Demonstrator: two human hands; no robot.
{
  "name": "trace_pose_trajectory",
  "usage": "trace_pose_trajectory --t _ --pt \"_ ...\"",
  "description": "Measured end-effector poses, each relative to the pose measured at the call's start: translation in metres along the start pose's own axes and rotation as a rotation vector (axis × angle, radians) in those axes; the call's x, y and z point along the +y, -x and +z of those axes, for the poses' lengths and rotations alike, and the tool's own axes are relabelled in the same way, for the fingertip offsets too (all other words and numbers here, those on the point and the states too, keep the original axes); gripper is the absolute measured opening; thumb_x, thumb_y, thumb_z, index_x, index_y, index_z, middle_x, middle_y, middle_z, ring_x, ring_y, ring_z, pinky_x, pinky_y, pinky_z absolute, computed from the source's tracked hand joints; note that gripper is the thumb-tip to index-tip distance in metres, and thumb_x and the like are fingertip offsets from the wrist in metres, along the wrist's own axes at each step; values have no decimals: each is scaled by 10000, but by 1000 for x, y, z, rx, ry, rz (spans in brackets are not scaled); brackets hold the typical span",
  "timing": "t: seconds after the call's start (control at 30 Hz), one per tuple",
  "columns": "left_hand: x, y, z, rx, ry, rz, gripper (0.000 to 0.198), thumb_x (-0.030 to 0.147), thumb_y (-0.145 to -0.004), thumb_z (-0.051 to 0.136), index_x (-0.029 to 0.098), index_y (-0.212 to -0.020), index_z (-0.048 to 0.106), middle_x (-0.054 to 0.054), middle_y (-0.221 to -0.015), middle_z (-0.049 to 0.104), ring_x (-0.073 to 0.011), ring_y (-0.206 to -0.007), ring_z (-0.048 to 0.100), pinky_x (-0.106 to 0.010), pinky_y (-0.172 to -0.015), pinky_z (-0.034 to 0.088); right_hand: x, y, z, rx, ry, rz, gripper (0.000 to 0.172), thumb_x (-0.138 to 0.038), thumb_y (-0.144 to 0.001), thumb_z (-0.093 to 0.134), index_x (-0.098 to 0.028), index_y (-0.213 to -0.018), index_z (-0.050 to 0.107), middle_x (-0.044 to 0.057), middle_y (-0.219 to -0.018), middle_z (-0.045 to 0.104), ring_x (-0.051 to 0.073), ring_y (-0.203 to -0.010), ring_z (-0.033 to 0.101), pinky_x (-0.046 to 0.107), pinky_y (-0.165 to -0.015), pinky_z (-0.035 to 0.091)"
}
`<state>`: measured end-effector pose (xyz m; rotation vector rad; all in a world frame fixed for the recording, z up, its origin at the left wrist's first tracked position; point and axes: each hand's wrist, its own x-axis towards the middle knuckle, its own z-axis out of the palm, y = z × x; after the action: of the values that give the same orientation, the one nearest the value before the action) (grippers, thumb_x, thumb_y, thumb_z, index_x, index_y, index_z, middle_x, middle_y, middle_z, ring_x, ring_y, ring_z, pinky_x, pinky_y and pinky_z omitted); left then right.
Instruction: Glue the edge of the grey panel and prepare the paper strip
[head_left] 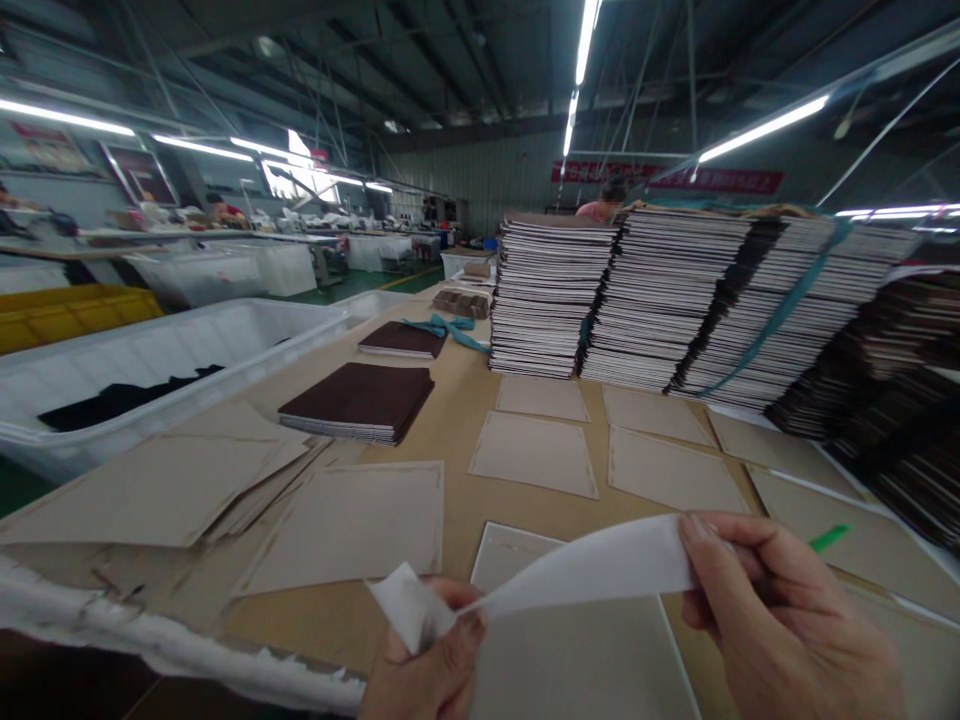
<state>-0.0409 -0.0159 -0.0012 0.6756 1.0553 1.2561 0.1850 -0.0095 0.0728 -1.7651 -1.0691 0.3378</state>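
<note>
- Left hand (431, 665) at 6 o'clock, low in the frame, fingers pinched on the near end of a white strip (592, 570).
- Right hand (780, 620) at 4 o'clock, thumb and fingers closed on the far end of the same strip; a green tip (829, 538) showing just past its fingers.
- One white strip, stretched between the two hands above the surface (450, 420), curling at the left end.
- Directly beneath the strip, one grey board (570, 660) with a white edge.
- Four grey boards (536, 452) laid flat in two rows at 12 o'clock from the hands; more along the right edge, count unclear.
- One larger board (352, 525) at 9 o'clock, beside a loose pile of boards (157, 485) at 10 o'clock.
- Two low stacks of brown covers (360, 400) at 11 o'clock, the farther one beside a teal strap (450, 330).
- Three tall stacks (660, 300) at 1 o'clock, a dark heap (892, 400) at 2 o'clock.
- One white tub (187, 350) at 10 o'clock, off the surface.
</note>
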Motion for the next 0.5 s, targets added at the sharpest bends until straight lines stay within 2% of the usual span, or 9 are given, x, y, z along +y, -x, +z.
trace_pose_trajectory --t 0.07,0.17,0.27,0.37,0.43,0.5 --pt "1 -2 3 30 2 -18 542 607 -587 813 185 -760 520 140 -432 216 -11 -373 122 -142 -364 107 3 0 0 -6 -32 12 476 -682 -783 572 -226 -892 655 -11 -540 586 134 -464 566 172 -426 451" --pt "6 -2 7 23 88 -51 530 550 -592 838 191 -732 474 138 -479 214 -21 -430 92 -130 -371 132 12 -1 1 -55 -153 25 474 -654 -789 600 -202 -926 647 6 -567 592 146 -485 564 188 -439 461" --pt "16 -1 8 27 95 -99 465 482 -616 841 181 -786 530 124 -496 245 -28 -431 129 -123 -379 176 24 -2 0 -188 -270 41 477 -630 -813 604 -193 -1005 615 17 -613 608 144 -525 554 180 -447 442" --pt "23 -1 6 111 -2 -119 481 474 -598 849 170 -853 579 110 -511 296 -32 -420 222 -130 -395 219 35 -1 -2 -367 -374 89 479 -607 -833 607 -181 -1048 579 25 -658 627 146 -570 543 192 -504 455" --pt "23 -1 4 162 -77 -119 548 519 -573 851 160 -892 588 110 -515 308 -32 -425 240 -137 -403 206 43 2 -2 -436 -421 147 456 -601 -838 606 -176 -1004 589 28 -666 635 142 -579 535 206 -558 462" --pt "20 -2 1 177 -169 -114 588 575 -567 832 148 -896 597 116 -496 288 -29 -422 211 -145 -404 164 54 7 -2 -478 -419 220 452 -625 -815 617 -177 -873 608 22 -632 621 133 -546 511 205 -541 442"
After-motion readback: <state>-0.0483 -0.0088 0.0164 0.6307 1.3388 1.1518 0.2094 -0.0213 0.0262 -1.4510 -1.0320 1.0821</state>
